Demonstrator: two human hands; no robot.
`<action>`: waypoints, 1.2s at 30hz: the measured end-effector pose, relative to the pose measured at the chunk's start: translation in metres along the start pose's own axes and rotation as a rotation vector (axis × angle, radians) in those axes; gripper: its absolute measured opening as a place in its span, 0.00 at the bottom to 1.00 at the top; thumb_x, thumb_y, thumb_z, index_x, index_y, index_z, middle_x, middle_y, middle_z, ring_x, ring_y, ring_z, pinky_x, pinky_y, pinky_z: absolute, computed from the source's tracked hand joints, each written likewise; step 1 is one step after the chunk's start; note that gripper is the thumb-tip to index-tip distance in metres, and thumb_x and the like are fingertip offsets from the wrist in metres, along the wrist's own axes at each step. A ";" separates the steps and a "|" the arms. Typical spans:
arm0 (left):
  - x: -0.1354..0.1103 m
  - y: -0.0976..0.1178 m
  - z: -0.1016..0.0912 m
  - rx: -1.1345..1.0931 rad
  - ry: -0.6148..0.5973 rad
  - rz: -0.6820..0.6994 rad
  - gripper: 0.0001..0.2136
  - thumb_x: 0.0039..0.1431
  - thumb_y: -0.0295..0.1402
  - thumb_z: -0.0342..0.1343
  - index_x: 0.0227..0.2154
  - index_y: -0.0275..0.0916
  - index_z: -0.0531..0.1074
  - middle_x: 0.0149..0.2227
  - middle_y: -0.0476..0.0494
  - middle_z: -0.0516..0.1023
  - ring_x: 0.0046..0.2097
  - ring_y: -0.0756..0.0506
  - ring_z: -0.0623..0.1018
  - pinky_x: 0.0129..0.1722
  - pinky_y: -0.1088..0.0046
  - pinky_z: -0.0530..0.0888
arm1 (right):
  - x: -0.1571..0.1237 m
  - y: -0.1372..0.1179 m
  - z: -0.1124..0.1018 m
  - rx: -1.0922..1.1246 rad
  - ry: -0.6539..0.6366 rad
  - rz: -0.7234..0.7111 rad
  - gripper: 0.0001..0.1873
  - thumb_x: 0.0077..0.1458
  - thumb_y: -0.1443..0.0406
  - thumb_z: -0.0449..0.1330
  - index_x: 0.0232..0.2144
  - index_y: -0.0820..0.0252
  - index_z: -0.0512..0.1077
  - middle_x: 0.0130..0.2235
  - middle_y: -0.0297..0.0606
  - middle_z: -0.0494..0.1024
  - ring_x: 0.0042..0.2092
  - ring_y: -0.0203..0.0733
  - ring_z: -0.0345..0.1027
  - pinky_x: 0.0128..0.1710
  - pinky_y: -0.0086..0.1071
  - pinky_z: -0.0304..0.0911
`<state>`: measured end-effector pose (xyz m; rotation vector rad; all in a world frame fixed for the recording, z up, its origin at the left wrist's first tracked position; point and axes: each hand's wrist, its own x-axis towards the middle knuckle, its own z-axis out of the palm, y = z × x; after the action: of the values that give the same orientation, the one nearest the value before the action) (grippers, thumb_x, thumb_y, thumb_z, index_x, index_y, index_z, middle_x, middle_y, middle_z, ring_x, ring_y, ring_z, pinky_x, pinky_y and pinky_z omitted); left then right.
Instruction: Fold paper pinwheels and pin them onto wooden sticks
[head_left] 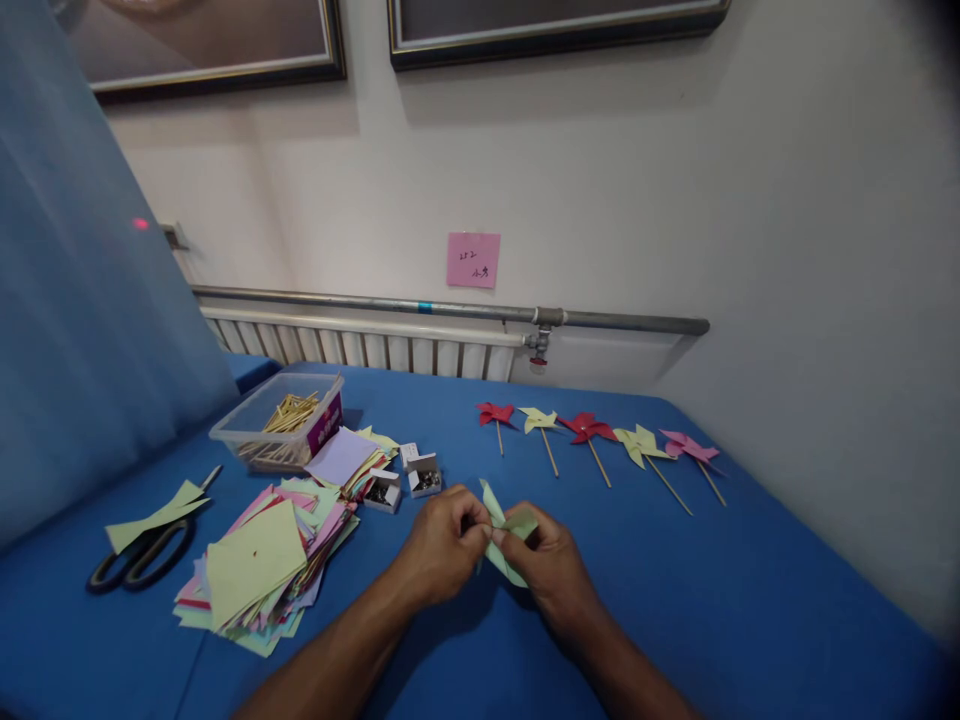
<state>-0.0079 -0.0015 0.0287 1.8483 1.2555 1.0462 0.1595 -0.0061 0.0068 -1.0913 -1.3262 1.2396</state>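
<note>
a pale green folded paper piece (pixel 495 510) is between the two hands, above the tabletop's near middle. the left hand (pixel 442 545) pinches its middle, thumb against curled fingers; the right hand (pixel 555 570) closes thumb and fingers on its right side. gripping from both sides probably keeps the springy, curling flaps from unfolding.

just beyond, small white cardboard boxes (pixel 425 480) with raised flaps hold dark, shiny metal bits, seemingly within easy reach. to the left sit a fanned stack of matte, squarish coloured paper (pixel 259 560), a clear rectangular plastic tub (pixel 231 433) corralling slender wooden sticks (pixel 292 412), and black-handled scissors (pixel 157 555) under a pale green paper strip (pixel 154 517). to the right, five red, yellow and pink paper pinwheels (pixel 589 428) on sticks lie spaced in a row, perhaps so the pointed blades don't crush, on the smooth blue table covering (pixel 675 620).
</note>
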 end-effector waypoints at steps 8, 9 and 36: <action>-0.001 0.001 0.002 0.023 0.033 -0.017 0.06 0.53 0.24 0.56 0.24 0.39 0.70 0.29 0.51 0.72 0.32 0.49 0.70 0.34 0.72 0.64 | 0.001 0.007 0.000 -0.018 0.024 -0.021 0.23 0.47 0.48 0.72 0.23 0.56 0.68 0.22 0.26 0.63 0.25 0.35 0.54 0.25 0.30 0.54; 0.000 0.000 0.002 0.020 0.047 -0.036 0.05 0.53 0.25 0.57 0.24 0.39 0.71 0.29 0.51 0.72 0.32 0.49 0.70 0.34 0.72 0.63 | 0.002 0.009 -0.001 -0.016 0.042 -0.031 0.23 0.47 0.48 0.72 0.23 0.56 0.69 0.23 0.26 0.64 0.26 0.35 0.55 0.26 0.30 0.55; 0.007 -0.007 0.017 -0.734 0.012 -0.399 0.10 0.35 0.33 0.67 0.23 0.35 0.75 0.24 0.48 0.75 0.26 0.51 0.69 0.29 0.73 0.64 | 0.005 0.023 -0.004 0.159 0.123 0.143 0.24 0.38 0.50 0.75 0.32 0.59 0.75 0.26 0.31 0.76 0.26 0.38 0.65 0.27 0.31 0.61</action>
<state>0.0053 0.0057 0.0165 0.9920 0.9971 1.0928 0.1628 0.0006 -0.0157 -1.1449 -1.0542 1.3362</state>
